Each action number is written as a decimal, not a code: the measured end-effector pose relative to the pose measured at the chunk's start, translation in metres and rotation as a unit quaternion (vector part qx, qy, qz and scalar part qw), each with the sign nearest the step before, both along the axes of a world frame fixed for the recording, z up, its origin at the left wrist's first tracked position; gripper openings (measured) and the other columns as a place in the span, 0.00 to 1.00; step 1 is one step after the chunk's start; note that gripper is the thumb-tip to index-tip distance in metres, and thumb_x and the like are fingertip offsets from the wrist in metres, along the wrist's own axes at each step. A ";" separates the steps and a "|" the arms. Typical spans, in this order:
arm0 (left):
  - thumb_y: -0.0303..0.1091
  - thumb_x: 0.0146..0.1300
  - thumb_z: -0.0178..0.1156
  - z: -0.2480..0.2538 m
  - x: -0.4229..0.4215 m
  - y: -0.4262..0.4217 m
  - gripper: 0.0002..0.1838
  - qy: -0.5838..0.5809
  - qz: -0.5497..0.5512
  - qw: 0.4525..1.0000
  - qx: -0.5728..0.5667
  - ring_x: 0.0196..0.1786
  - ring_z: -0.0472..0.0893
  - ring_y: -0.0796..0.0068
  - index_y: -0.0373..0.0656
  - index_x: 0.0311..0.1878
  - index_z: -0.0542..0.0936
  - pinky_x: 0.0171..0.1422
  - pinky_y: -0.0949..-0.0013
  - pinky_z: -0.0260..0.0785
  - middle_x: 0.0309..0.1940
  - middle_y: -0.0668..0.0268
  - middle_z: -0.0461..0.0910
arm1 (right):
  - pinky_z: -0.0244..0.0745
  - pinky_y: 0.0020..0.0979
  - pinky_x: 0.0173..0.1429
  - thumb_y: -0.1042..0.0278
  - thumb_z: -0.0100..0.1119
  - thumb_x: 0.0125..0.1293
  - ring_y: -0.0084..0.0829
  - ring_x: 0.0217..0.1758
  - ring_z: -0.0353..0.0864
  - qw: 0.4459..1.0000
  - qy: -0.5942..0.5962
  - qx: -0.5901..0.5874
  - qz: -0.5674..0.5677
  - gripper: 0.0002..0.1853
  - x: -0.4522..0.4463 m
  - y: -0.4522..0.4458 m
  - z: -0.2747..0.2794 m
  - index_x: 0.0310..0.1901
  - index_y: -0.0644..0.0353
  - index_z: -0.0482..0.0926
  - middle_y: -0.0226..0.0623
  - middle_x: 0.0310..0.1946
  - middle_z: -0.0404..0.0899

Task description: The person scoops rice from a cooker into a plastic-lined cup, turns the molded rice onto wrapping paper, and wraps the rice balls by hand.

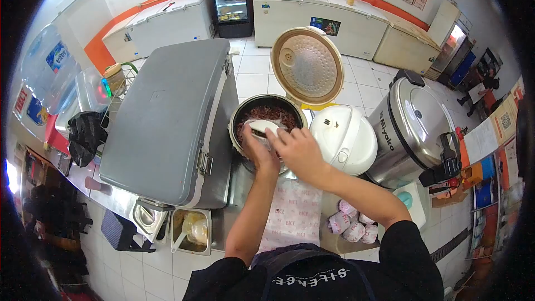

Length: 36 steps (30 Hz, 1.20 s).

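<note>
An open rice cooker (236,112) holds dark reddish rice (282,116), its round lid (308,66) raised behind it. Over the pot, my left hand (261,150) is closed round a small white cup or bowl (259,127). My right hand (298,147) touches the right side of that same white piece with its fingers bent. Part of the pot's content is hidden behind both hands. Nearer to me lies a sheet of printed wrapping paper (290,217). Several wrapped round packets (353,229) are piled to its right.
A big grey cooler box (161,117) stands left. To the right are a white closed cooker (334,134) and a tall steel Miyako cooker (412,128). A metal tray (191,245) with a utensil sits front left. A person (484,92) is far right.
</note>
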<state>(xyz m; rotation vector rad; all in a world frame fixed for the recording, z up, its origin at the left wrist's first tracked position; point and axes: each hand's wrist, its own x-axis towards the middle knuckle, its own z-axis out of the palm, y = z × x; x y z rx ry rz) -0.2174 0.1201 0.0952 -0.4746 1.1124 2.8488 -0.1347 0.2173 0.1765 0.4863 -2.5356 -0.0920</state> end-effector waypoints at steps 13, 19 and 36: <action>0.60 0.72 0.47 0.055 0.027 -0.008 0.28 0.064 0.035 0.972 0.225 0.61 0.80 0.62 0.47 0.59 0.77 0.65 0.55 0.72 0.56 0.64 0.81 | 0.78 0.38 0.51 0.60 0.60 0.73 0.41 0.45 0.85 0.859 -0.232 -0.455 0.043 0.23 0.006 0.013 0.024 0.61 0.68 0.79 0.54 0.44 0.85; 0.57 0.74 0.41 0.035 0.021 -0.006 0.24 0.061 0.040 0.991 0.109 0.46 0.83 0.67 0.48 0.48 0.79 0.53 0.62 0.75 0.43 0.67 0.84 | 0.77 0.48 0.49 0.62 0.57 0.73 0.58 0.41 0.82 0.924 -0.198 -0.324 0.048 0.17 0.011 -0.011 0.019 0.52 0.69 0.82 0.57 0.33 0.82; 0.60 0.74 0.40 0.027 0.008 -0.018 0.28 0.044 0.053 0.997 0.038 0.50 0.84 0.65 0.46 0.50 0.80 0.56 0.60 0.76 0.45 0.65 0.84 | 0.76 0.52 0.46 0.59 0.51 0.77 0.57 0.38 0.84 0.925 -0.222 -0.309 0.025 0.20 -0.009 -0.027 0.028 0.42 0.70 0.84 0.60 0.31 0.82</action>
